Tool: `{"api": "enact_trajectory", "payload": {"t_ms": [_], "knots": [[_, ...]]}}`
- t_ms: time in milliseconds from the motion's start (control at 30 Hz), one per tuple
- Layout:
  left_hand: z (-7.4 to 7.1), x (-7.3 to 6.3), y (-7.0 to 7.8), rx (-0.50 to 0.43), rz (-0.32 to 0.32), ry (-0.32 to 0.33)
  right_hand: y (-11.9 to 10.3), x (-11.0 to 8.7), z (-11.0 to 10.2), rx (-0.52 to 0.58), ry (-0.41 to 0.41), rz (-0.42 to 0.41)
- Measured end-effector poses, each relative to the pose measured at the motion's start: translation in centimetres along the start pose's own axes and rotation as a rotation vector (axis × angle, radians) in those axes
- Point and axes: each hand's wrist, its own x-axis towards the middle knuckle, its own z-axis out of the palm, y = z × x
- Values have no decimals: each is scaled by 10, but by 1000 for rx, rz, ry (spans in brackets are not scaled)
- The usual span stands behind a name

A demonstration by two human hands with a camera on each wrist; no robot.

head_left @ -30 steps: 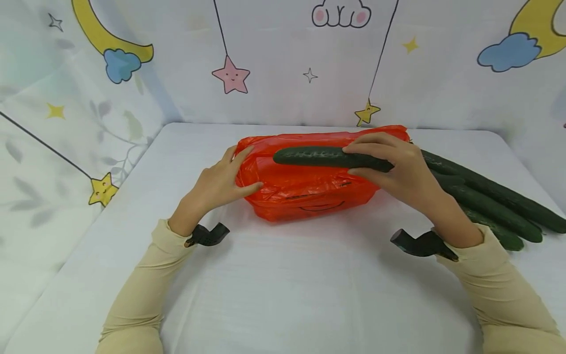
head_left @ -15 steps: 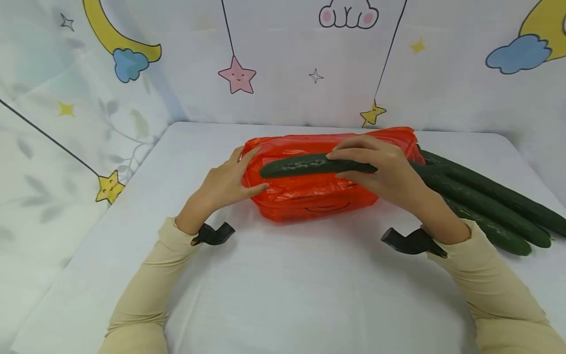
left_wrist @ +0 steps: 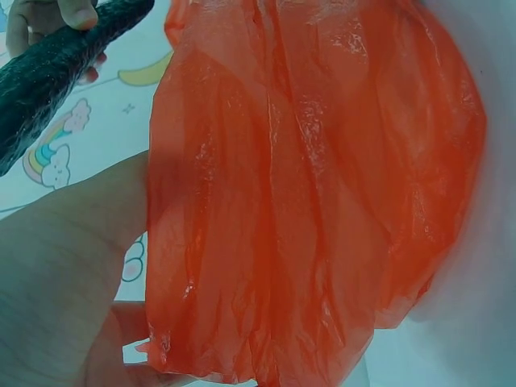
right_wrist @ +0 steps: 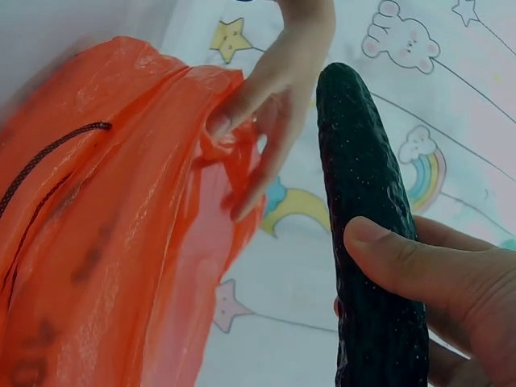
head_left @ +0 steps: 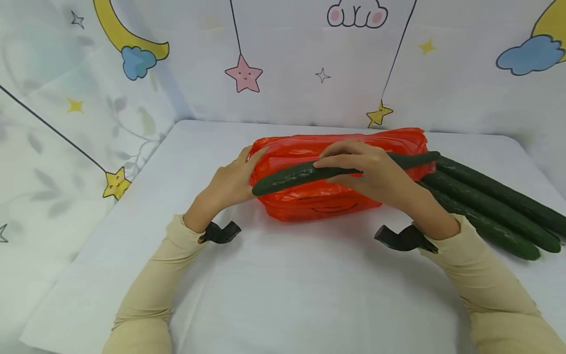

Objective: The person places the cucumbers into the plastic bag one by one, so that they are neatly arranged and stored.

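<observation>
My right hand (head_left: 367,167) grips a long dark green cucumber (head_left: 292,177) around its middle, thumb on the near side. The cucumber slants above a red plastic bag (head_left: 300,209), its left tip lower and overlapping my left thumb in the head view. In the right wrist view, the cucumber (right_wrist: 363,161) stands beside the bag's mouth, apart from it. My left hand (head_left: 230,184) is at the bag's left end, thumb and fingers spread at its opening. The left wrist view shows the bag (left_wrist: 306,185) covering much of that hand; its fingertips are hidden.
Several more cucumbers (head_left: 495,211) lie side by side on the white table (head_left: 300,285), right of the bag and partly behind my right arm. A patterned backdrop (head_left: 283,49) rises behind the table. A black device (head_left: 404,238) sits on my right wrist.
My right hand has brought the cucumber left and nearer to me, and its left tip has dipped toward my left hand. The left hand stays at the bag's end. The view has shifted slightly.
</observation>
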Motion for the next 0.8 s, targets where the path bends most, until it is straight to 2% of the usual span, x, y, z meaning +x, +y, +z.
{"api": "enact_trajectory", "payload": {"t_ms": [167,367,800], "knots": [[1,0,-1,19,23,14,1,4,6,4,-26,-3],[0,0,0,26,38,3,4,7,12,-4,-24,-19],[2,0,0,27,27,10,19,3,25,17,-24,-9]]}}
